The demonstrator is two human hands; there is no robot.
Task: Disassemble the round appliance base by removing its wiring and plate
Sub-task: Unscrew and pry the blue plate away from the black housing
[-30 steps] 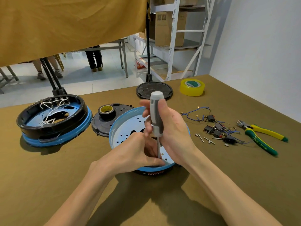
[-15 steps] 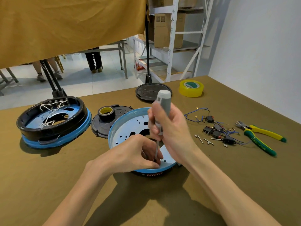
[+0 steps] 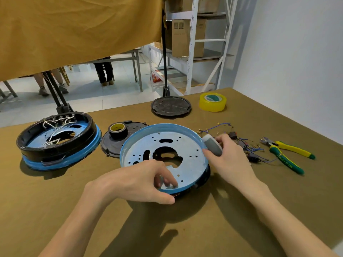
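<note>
Olive tabletop [image 3: 55,201]: left hand [image 3: 133,182] pinching the plate [image 3: 163,151] rim, right hand [image 3: 230,160] curled round the screwdriver [image 3: 212,146].

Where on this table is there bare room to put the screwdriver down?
Bare cloth lies near you, right of the right hand, below the pliers, and in front of the wired base. The wire pile is crowded.

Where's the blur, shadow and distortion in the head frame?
Head view: fingers of the left hand smear with motion blur at the near rim of the blue plate; right hand is sharper, gripping the grey screwdriver handle. Hard arm shadows fall toward the camera on the table. Wide-angle lens bows the white shelving.
</note>
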